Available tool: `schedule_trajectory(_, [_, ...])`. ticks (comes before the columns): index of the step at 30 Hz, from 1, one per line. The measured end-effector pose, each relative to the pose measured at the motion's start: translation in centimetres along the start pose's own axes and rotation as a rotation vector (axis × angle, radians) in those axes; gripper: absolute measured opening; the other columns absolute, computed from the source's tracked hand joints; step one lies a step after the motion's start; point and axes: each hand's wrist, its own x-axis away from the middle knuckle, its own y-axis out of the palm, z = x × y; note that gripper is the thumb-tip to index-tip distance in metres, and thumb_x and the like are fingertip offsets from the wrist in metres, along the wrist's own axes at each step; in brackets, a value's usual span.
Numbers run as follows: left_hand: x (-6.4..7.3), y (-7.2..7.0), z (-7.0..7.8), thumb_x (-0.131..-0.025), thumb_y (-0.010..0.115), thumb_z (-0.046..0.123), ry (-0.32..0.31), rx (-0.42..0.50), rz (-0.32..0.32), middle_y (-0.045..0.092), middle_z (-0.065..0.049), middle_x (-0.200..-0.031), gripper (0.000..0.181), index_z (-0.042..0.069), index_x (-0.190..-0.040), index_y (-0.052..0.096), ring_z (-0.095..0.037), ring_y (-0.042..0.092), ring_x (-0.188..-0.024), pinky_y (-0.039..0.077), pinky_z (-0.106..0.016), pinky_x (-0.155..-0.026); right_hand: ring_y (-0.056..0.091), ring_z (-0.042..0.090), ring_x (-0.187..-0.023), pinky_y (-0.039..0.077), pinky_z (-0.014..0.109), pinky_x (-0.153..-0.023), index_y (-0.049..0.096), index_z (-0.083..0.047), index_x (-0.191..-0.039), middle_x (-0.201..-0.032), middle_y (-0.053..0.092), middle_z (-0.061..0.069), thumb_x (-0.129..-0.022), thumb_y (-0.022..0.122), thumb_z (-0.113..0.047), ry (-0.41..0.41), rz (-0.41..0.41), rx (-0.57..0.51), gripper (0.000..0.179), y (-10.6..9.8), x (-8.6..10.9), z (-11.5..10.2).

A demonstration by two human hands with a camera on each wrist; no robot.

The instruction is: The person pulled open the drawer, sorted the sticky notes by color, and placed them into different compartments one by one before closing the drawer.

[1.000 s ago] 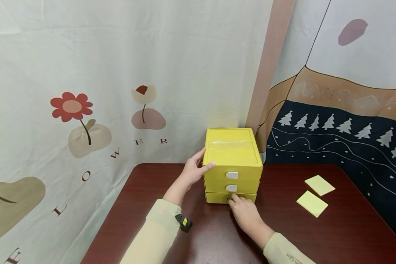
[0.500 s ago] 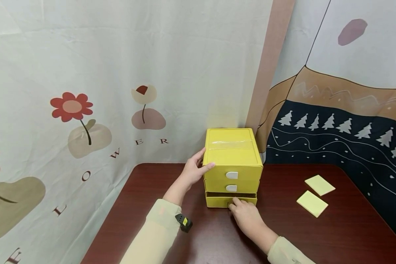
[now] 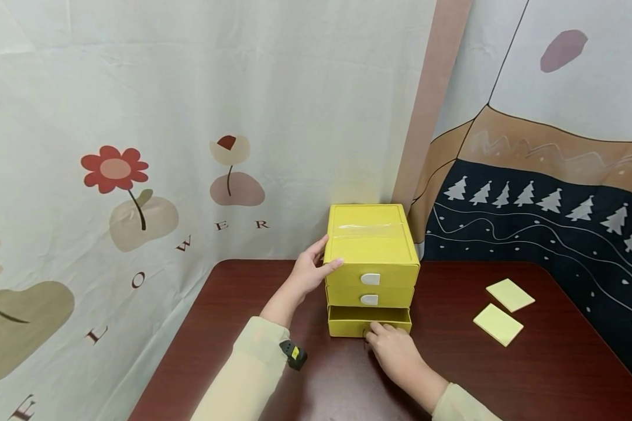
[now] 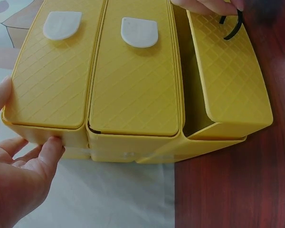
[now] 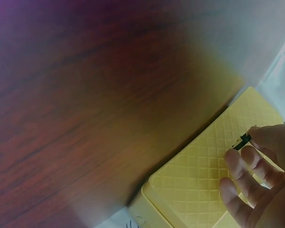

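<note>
A yellow drawer cabinet point(image 3: 371, 248) with three stacked drawers stands at the back of the table. Against its left side, by the upper front corner, rests my left hand point(image 3: 306, 275), fingers extended and thumb lying near the top front edge. The bottom drawer point(image 3: 347, 329) is pulled partway out and its visible inside is bare. My right hand point(image 3: 396, 354) pinches the black loop pull point(image 4: 236, 29) on that drawer's front between thumb and fingers. White tab pulls mark the closed top drawer point(image 4: 50, 76) and middle drawer point(image 4: 135, 85).
Two pale yellow sticky-note pads point(image 3: 511, 295) lie on the dark red-brown table point(image 3: 453, 292), right of the cabinet. A printed curtain point(image 3: 295, 117) hangs close behind the table. Clear tape point(image 3: 366, 231) runs across the cabinet's top.
The bottom drawer has slid out toward me, from nearly closed to partway open, with my right hand moving along with it. My left hand has stayed put on the cabinet's side.
</note>
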Motion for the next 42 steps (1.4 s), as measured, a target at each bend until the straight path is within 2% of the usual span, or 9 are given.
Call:
schedule_trajectory(7, [0.1, 0.0, 0.1, -0.085, 0.072, 0.028, 0.008, 0.009, -0.003, 0.032, -0.001, -0.153, 0.078, 0.020, -0.150, 0.029, -0.021, 0.030, -0.141, 0.033, -0.041, -0.111, 0.054, 0.013, -0.061, 0.033, 0.024, -0.044, 0.065, -0.019, -0.071, -0.077, 0.053, -0.007, -0.070, 0.072, -0.015, -0.013, -0.025, -0.010, 0.007, -0.5, 0.3, -0.3])
schedule_trajectory(13, [0.0, 0.0, 0.1, -0.085, 0.072, 0.029, 0.002, 0.006, -0.002, 0.032, -0.001, -0.153, 0.078, 0.020, -0.150, 0.029, -0.021, 0.030, -0.141, 0.032, -0.040, -0.112, 0.053, 0.013, -0.061, 0.032, 0.023, -0.043, 0.064, -0.019, -0.070, -0.077, 0.052, -0.007, -0.068, 0.075, -0.015, -0.018, -0.043, -0.012, 0.012, -0.7, 0.6, -0.5])
schedule_trajectory(19, [0.0, 0.0, 0.0, -0.086, 0.071, 0.026, 0.006, 0.007, 0.001, 0.032, -0.001, -0.153, 0.077, 0.019, -0.150, 0.029, -0.021, 0.030, -0.141, 0.032, -0.039, -0.112, 0.053, 0.012, -0.061, 0.030, 0.023, -0.042, 0.063, -0.020, -0.069, -0.075, 0.050, -0.008, -0.067, 0.073, -0.013, -0.035, -0.031, -0.026, 0.013, -1.1, 1.0, -0.7])
schedule_trajectory(24, [-0.1, 0.0, 0.0, -0.086, 0.070, 0.026, 0.016, 0.004, -0.002, 0.033, -0.002, -0.153, 0.077, 0.017, -0.150, 0.028, -0.021, 0.030, -0.141, 0.032, -0.039, -0.112, 0.052, 0.012, -0.061, 0.031, 0.023, -0.042, 0.063, -0.020, -0.069, -0.074, 0.048, -0.008, -0.068, 0.073, -0.014, -0.042, -0.019, -0.042, 0.012, -1.5, 1.1, -1.0])
schedule_trajectory(35, [0.1, 0.0, 0.1, -0.087, 0.070, 0.025, 0.033, 0.003, -0.002, 0.031, -0.005, -0.153, 0.077, 0.015, -0.150, 0.027, -0.024, 0.031, -0.140, 0.033, -0.041, -0.111, 0.051, 0.012, -0.060, 0.034, 0.023, -0.044, 0.064, -0.021, -0.069, -0.073, 0.048, -0.008, -0.066, 0.076, -0.014, -0.055, -0.058, -0.049, 0.014, -2.3, 1.5, -1.6])
schedule_trajectory(42, [0.0, 0.1, 0.0, -0.086, 0.070, 0.025, 0.005, 0.010, 0.001, 0.033, -0.002, -0.152, 0.077, 0.018, -0.150, 0.028, -0.020, 0.032, -0.140, 0.033, -0.038, -0.111, 0.049, 0.011, -0.059, 0.033, 0.023, -0.043, 0.064, -0.021, -0.069, -0.072, 0.046, -0.009, -0.069, 0.075, -0.012, -0.060, -0.085, -0.066, 0.014, -2.2, 1.8, -1.7])
